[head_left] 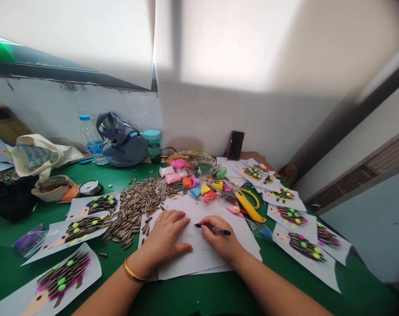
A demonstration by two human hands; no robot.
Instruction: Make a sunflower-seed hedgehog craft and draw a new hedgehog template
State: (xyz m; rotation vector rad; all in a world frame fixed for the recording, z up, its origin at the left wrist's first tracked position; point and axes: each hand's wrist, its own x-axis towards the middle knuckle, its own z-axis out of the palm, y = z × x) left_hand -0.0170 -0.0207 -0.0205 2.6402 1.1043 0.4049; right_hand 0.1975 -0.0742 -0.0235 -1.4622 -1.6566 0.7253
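A stack of white paper (183,267) lies in front of me, and thin dark lines show on its top sheet between my hands. My left hand (165,235) rests flat on the sheet's left part, its fingers spread, with a gold bracelet (133,271) on the wrist. In my right hand (221,239) a black pen (221,230) is pinched, its tip at the lines on the paper. Beside my left hand spreads a heap of striped sunflower seeds (137,202). Bags of coloured modelling clay (186,182) sit beyond the paper.
Hedgehog pictures made with seeds lie on the left (63,281) and right (303,248). Yellow-handled scissors (250,206) rest right of the paper. Along the wall stand a grey-blue bag (125,147), a teal-lidded cup (152,147), a plastic bottle (87,134) and a phone (236,145).
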